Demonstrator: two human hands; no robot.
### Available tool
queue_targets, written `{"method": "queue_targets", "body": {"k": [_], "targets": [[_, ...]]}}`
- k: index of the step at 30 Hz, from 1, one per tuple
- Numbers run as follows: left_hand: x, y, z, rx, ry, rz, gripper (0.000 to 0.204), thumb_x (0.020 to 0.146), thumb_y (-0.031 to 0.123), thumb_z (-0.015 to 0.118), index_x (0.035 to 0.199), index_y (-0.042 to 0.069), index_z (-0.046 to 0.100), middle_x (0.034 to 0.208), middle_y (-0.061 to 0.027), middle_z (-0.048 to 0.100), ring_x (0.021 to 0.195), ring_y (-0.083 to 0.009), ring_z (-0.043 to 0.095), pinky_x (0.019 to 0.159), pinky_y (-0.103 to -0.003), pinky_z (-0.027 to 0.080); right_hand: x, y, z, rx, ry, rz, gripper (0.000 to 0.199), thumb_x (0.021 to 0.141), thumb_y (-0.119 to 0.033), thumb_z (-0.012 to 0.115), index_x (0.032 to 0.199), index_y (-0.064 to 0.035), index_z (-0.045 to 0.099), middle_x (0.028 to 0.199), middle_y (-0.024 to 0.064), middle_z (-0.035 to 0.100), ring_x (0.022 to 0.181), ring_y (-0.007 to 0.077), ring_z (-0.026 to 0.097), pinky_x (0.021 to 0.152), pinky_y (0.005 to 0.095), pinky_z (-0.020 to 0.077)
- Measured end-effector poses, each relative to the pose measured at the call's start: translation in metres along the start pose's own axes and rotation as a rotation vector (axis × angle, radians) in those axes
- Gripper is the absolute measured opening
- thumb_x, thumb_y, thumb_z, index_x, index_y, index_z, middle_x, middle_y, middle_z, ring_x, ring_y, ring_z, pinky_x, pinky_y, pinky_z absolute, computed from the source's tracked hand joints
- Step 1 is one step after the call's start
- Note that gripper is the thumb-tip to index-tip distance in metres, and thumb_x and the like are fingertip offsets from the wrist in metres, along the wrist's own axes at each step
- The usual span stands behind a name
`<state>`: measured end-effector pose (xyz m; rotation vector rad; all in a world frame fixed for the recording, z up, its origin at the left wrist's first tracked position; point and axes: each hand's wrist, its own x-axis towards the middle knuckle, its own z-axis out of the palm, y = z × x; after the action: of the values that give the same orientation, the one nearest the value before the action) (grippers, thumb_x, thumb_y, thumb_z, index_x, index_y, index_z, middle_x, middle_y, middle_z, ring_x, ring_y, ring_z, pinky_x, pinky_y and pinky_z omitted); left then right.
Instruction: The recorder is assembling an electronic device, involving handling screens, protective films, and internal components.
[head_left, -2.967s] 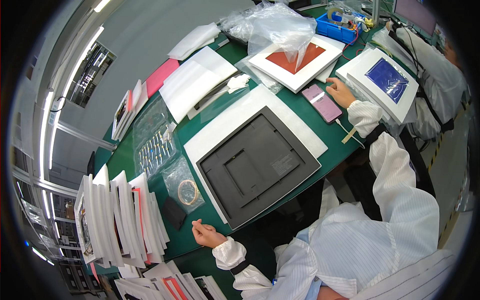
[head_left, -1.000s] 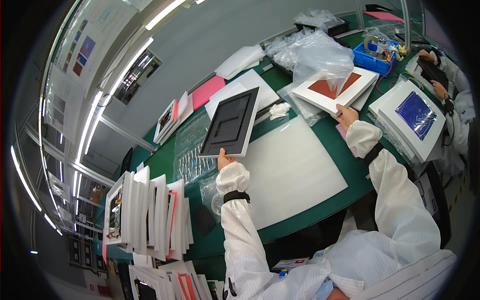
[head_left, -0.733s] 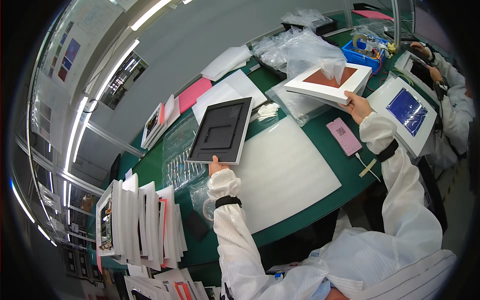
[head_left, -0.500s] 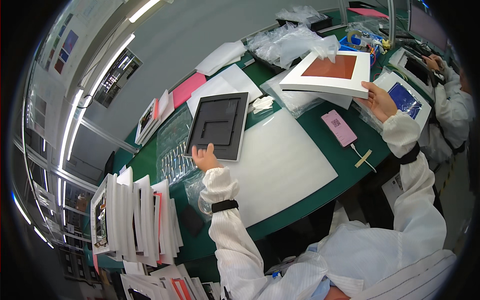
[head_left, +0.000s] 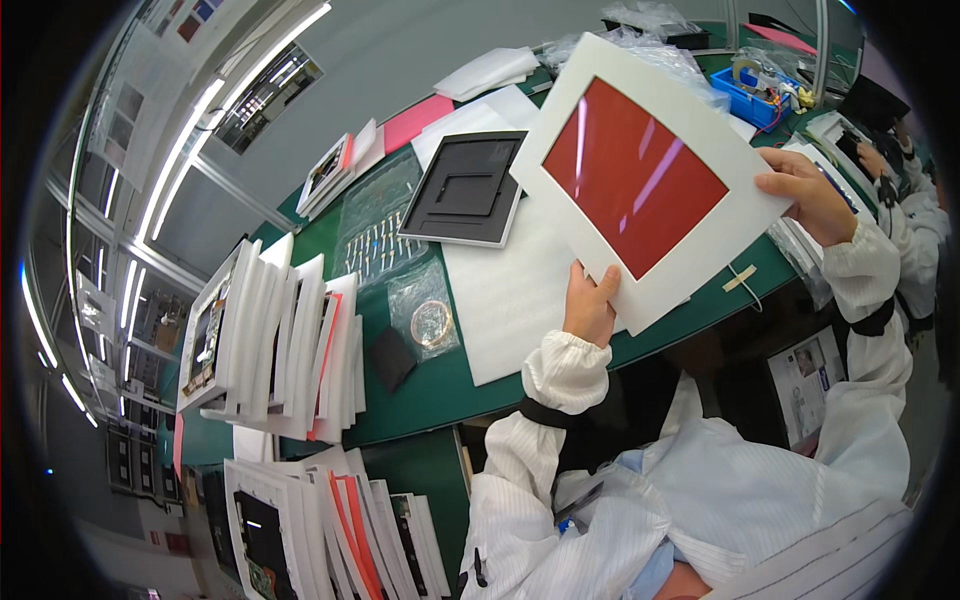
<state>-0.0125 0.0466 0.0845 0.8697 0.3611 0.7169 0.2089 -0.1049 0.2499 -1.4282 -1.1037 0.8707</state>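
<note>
Both hands hold a white square mat board with a glossy red rectangular centre [head_left: 640, 170] raised above the green table [head_left: 440, 385]. The left hand [head_left: 590, 305] has its grip closed on the board's lower edge; the right hand [head_left: 812, 195] has its grip closed on the right corner. Beneath the board lies a white foam sheet [head_left: 505, 295]. A black moulded frame backing [head_left: 468, 188] rests at the sheet's far end. Upright white frames [head_left: 275, 345] stand in a row at the left, beside a clear bag with a copper-coloured coil [head_left: 430, 322].
</note>
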Motion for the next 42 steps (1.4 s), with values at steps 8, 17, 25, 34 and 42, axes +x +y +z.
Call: {"method": "queue_targets", "body": {"k": [8,17,25,34,42], "targets": [[-0.015,-0.001,-0.037,-0.155,0.134,0.113,0.054,0.09,0.012,0.051,0.133,0.003,0.02,0.13,-0.0202,0.031,0.121,-0.0324,0.036,0.101,-0.046,0.034,0.03,-0.024,0.074,-0.705,0.049,-0.757,0.028,0.077,-0.013,0.06,0.1,0.0022,0.054,0.085,0.0127,0.057,0.077,0.0202,0.058,0.07,0.0292,0.0445],[-0.106,0.073,-0.096,-0.509,0.096,0.16,0.043,0.086,0.033,0.047,0.111,-0.002,0.054,0.113,-0.0129,0.058,0.109,-0.0276,0.052,0.095,-0.043,0.037,0.014,0.044,0.077,-1.017,-0.335,-1.272,0.033,0.065,-0.001,0.065,0.096,-0.0017,0.053,0.085,0.0103,0.053,0.074,0.0261,0.059,0.056,0.0321,0.0486],[-0.132,0.046,-0.111,-0.104,0.258,-0.006,0.05,0.083,0.001,0.048,0.129,-0.007,0.032,0.122,-0.0162,0.048,0.108,-0.0229,0.052,0.093,-0.031,0.041,-0.008,0.151,0.074,-0.961,-0.228,-1.04,0.032,0.061,0.002,0.066,0.091,-0.0051,0.059,0.093,0.0114,0.056,0.097,0.0298,0.058,0.08,0.0364,0.051],[-0.143,0.039,-0.106,0.797,0.577,0.054,0.049,0.076,0.0,0.062,0.123,-0.004,0.046,0.12,-0.0177,0.052,0.104,-0.0234,0.053,0.091,-0.03,0.042,-0.013,0.166,0.076,-0.868,-0.467,-0.689,0.04,0.06,-0.012,0.076,0.095,-0.0079,0.058,0.093,0.0091,0.053,0.1,0.0284,0.055,0.076,0.0354,0.0482],[-0.148,-0.002,-0.047,1.563,0.231,0.41,0.03,0.061,0.013,0.074,0.089,0.005,0.064,0.09,-0.0079,0.058,0.086,-0.0256,0.052,0.076,-0.034,0.042,0.029,0.144,0.17,-0.592,-0.557,-0.595,0.019,0.073,-0.018,0.068,0.087,-0.0055,0.062,0.085,0.009,0.054,0.082,0.0272,0.053,0.073,0.0355,0.0436]]}}
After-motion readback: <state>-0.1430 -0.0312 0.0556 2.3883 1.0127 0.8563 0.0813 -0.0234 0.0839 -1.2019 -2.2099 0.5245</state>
